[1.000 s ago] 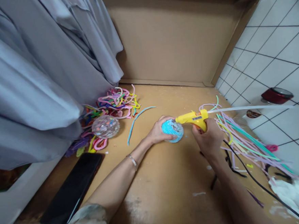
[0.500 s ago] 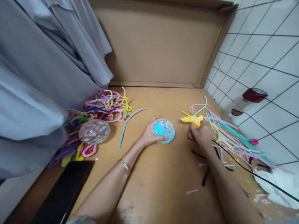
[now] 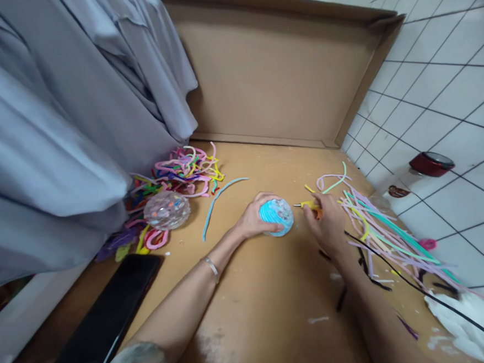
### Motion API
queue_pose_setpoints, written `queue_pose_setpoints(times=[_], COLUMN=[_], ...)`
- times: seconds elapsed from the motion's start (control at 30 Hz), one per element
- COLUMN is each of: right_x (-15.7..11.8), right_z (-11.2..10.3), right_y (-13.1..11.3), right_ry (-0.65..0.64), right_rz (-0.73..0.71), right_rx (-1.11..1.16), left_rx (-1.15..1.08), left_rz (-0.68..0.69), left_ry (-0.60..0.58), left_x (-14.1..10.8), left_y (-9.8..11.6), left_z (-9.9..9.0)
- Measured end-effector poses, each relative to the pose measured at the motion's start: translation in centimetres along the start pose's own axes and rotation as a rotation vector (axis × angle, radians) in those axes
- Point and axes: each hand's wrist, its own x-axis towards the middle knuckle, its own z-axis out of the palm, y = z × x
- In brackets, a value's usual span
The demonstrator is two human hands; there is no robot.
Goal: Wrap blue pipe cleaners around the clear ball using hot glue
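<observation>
My left hand (image 3: pixel 256 216) is closed around a clear ball (image 3: pixel 276 216) partly wrapped in light blue pipe cleaner, its unwrapped side facing up and right. Just to the right of it, my right hand (image 3: pixel 326 220) grips a yellow hot glue gun (image 3: pixel 308 204) with an orange trigger. The gun's metal nozzle points left at the ball, with a narrow gap between them. Most of the gun's body is hidden behind my fingers. On the table behind my left forearm lies a loose blue pipe cleaner (image 3: pixel 216 202).
Another clear ball (image 3: pixel 167 210) rests by a tangle of coloured pipe cleaners (image 3: pixel 187 169) at left. A black phone (image 3: pixel 106 318) lies near it. Straight pipe cleaners (image 3: pixel 386 226), a black cord (image 3: pixel 419 288) and white tissue (image 3: pixel 463 321) are at right. Cardboard (image 3: pixel 284 73) stands behind.
The whole view has shifted, so things appear further right. My right hand has turned and now covers more of the glue gun. My left hand keeps its hold on the ball.
</observation>
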Motion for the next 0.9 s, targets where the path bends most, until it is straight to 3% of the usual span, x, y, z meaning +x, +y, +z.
queue_pose_setpoints(times=[0.13,0.23,0.5,0.9], right_x=[0.9,1.3,0.6,-0.3], right_z=[-1.0,-1.1,-0.9,-0.3], right_y=[-4.8,-6.5,-5.3,-4.1], right_ry=[-0.045,-0.059,-0.002,-0.105], right_rz=[-0.262,-0.33,-0.098,-0.102], right_rx=[0.177,0.297,0.54,0.491], left_rx=[0.035,0.031,0.03,0.041], left_rz=[0.038,0.052,-0.008,-0.027], left_ry=[-0.014,-0.019,-0.025,-0.051], left_x=[0.1,0.1,0.1,0.1], left_y=[0.1,0.4,0.8,0.8], left_z=[0.1,0.1,0.0,-0.2])
